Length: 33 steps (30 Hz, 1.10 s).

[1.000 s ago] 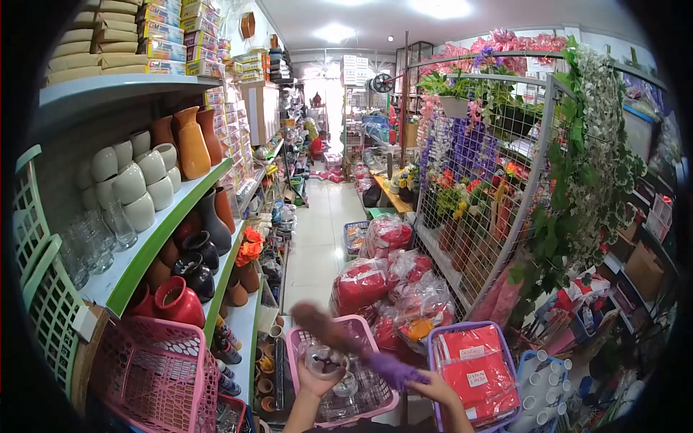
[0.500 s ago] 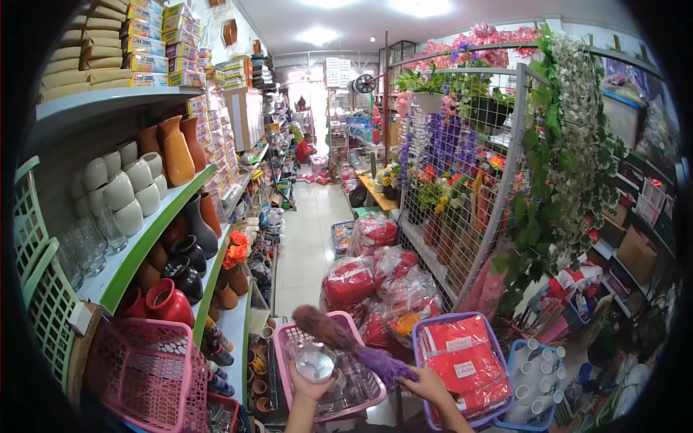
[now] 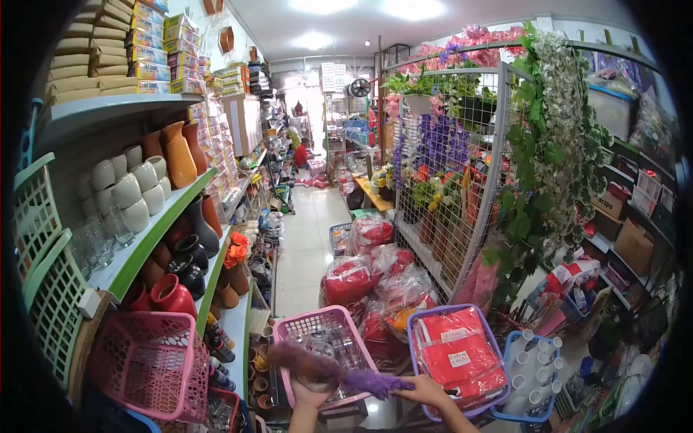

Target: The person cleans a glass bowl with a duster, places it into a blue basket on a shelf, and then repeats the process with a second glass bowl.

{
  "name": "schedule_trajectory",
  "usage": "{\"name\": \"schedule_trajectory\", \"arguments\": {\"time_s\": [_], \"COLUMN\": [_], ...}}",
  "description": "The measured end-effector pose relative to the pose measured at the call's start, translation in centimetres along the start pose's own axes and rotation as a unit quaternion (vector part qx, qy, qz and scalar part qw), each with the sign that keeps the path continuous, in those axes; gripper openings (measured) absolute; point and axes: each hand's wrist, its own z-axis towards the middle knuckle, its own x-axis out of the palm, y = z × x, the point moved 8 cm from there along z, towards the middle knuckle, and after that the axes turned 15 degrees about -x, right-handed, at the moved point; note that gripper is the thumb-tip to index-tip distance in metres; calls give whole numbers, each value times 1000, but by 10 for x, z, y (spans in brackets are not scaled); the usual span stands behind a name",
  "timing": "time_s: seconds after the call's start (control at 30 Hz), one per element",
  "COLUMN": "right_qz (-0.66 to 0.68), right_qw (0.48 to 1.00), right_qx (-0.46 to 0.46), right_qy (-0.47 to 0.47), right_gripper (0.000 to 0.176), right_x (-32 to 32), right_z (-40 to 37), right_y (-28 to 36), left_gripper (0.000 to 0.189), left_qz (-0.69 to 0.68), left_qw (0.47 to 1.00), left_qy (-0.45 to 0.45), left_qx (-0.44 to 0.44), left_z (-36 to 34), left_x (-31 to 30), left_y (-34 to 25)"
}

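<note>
My left hand (image 3: 312, 397) is wrapped round a clear drinking glass (image 3: 315, 385), held over a pink basket (image 3: 365, 339) that contains several other glasses. The fingers of my right hand (image 3: 426, 392) grip a duster (image 3: 378, 383) with a purple fluffy part near the hand and a brown, motion-blurred end. That brown end lies across the held glass and hides much of it. Close to my right hand is a purple basket (image 3: 413, 339) of red packets in plastic with handwritten labels (image 3: 459, 358).
Left, shelves (image 3: 155, 234) carry vases, pale pots and glasses above a second pink basket (image 3: 137, 368). Bagged red goods (image 3: 346, 281) lie on the floor ahead. A wire rack (image 3: 498, 144) with artificial flowers and a blue basket of white cups (image 3: 534, 375) stand right. Someone in red (image 3: 302, 155) is far off.
The duster has swung down and left, so its brown end now covers the glass. My left hand and the glass have dropped slightly. The view has shifted a little.
</note>
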Motion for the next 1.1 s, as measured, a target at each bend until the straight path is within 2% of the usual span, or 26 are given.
{"name": "schedule_trajectory", "arguments": {"time_s": [0.03,0.07,0.1,0.13,0.17,0.2,0.23,0.3,0.37,0.4,0.43,0.5,0.53,0.57,0.6,0.63,0.67,0.7,0.73,0.77,0.8,0.83,0.87,0.93,1.0,1.1], "right_qz": [-1,-21,-42,-44,-42,30,103,91,14,-2,-1,50,176,178,385,568,622,621,625,630,689,671,687,702,635,609], "right_qw": [1000,999,996,998,998,999,992,990,999,999,999,990,975,976,911,794,757,756,754,751,693,704,692,680,740,767], "right_qx": [-3,29,60,23,21,-12,-43,-19,-27,-11,-17,50,31,31,126,217,198,204,200,195,202,232,218,204,221,202], "right_qy": [1,-22,-46,-50,-46,3,52,105,-19,-41,-37,-119,-132,-125,-77,-25,38,41,35,30,66,28,39,48,13,8], "right_gripper": [44,44,44,47,47,47,48,48,46,49,49,54,49,49,45,41,36,36,34,33,31,30,29,28,25,21], "right_x": [0,-4,-8,-3,5,23,39,54,45,49,60,82,99,111,144,171,166,169,173,180,190,184,179,178,177,169], "right_z": [-1,-3,-5,-5,-7,-7,-11,-16,-16,-18,-16,-20,-17,-21,-26,-36,-42,-44,-45,-47,-48,-52,-54,-58,-63,-67], "right_y": [13,20,23,25,19,15,19,27,43,51,58,52,59,64,61,76,115,122,125,124,121,128,138,144,127,124], "left_gripper": [44,41,44,46,48,49,51,49,46,47,52,56,58,59,59,60,60,62,65,72,74,76,80,80,81,82], "left_qz": [-31,-23,16,-28,-72,-142,-104,-52,-57,-63,-38,2,86,201,266,329,326,495,643,726,760,791,813,835,866,881], "left_qw": [996,995,999,999,991,988,977,998,997,997,998,999,995,970,949,920,921,819,682,576,518,457,419,387,333,315], "left_qy": [-82,-93,-45,23,90,33,178,-9,-27,-2,-33,-45,-30,-109,-108,-107,-111,-127,-138,-166,-164,-160,-148,-127,-88,-48], "left_qx": [-30,-32,-6,-34,-62,-56,-52,-32,-40,-49,-30,1,42,75,131,184,184,260,321,336,355,374,376,369,363,349], "left_z": [-16,-25,-32,-27,-42,-61,-55,-72,-103,-111,-115,-141,-153,-168,-177,-186,-195,-209,-221,-239,-252,-260,-264,-268,-269,-269], "left_x": [4,9,19,9,39,47,18,4,24,13,-4,3,6,1,4,6,4,20,40,71,95,112,120,130,135,139], "left_y": [6,7,3,4,6,14,8,9,14,16,16,24,22,22,22,22,23,19,22,28,33,39,44,52,65,73]}}
